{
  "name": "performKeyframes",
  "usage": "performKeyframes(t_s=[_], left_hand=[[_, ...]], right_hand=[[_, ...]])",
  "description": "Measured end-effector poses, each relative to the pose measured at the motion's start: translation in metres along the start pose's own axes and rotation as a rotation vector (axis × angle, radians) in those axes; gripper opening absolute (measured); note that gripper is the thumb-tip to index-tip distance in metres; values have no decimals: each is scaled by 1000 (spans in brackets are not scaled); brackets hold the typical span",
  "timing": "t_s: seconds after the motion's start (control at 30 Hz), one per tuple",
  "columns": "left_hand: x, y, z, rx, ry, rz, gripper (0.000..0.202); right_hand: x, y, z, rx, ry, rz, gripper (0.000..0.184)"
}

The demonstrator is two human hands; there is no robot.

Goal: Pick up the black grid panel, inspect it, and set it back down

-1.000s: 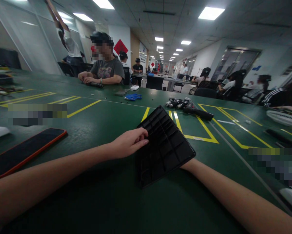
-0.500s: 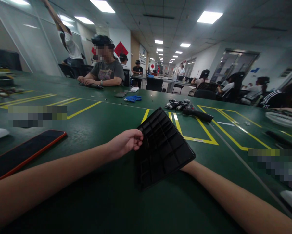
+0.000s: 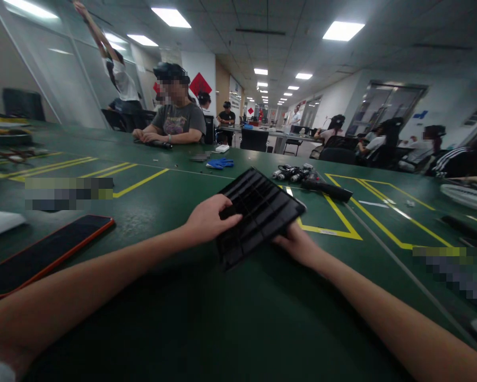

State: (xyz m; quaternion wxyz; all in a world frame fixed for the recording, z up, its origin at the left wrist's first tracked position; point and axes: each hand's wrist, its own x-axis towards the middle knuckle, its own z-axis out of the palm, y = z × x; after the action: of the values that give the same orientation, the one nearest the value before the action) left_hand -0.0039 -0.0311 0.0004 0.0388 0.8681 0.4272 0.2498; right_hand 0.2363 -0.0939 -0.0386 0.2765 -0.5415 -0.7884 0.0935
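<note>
A black plastic panel with a ribbed grid (image 3: 258, 212) is held low over the green table (image 3: 174, 297), tilted nearly flat. My left hand (image 3: 208, 218) grips its left edge, fingers curled over the top. My right hand (image 3: 296, 245) holds its right underside, fingers mostly hidden beneath the panel. Both forearms reach in from the bottom of the view.
A phone in a red case (image 3: 43, 253) lies at the left. A black tool (image 3: 326, 188) and metal parts (image 3: 289, 172) sit beyond the panel, blue gloves (image 3: 220, 163) farther back. A seated person (image 3: 176, 119) works across the table; others sit behind.
The panel has dropped from a steep tilt to nearly flat and moved away from me. My right hand has come into view under its right edge; my left hand shifted onto its top.
</note>
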Motion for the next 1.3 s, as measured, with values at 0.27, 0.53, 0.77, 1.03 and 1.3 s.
performKeyframes(t_s=[0.27,0.53,0.77,1.03,1.3], left_hand=[[31,-132,-43,354,-25,-577,57],[26,-158,-47,388,-31,-644,44],[23,-82,-9,108,37,-178,42],[6,-36,45,-49,-300,125,40],[-23,-2,14,-31,-234,277,35]], right_hand=[[-13,120,-66,-499,189,486,44],[-32,153,-71,-624,104,574,52],[-8,51,-38,-398,152,221,50],[-23,-29,12,-169,-226,-9,52],[-10,9,-24,-353,54,0,48]])
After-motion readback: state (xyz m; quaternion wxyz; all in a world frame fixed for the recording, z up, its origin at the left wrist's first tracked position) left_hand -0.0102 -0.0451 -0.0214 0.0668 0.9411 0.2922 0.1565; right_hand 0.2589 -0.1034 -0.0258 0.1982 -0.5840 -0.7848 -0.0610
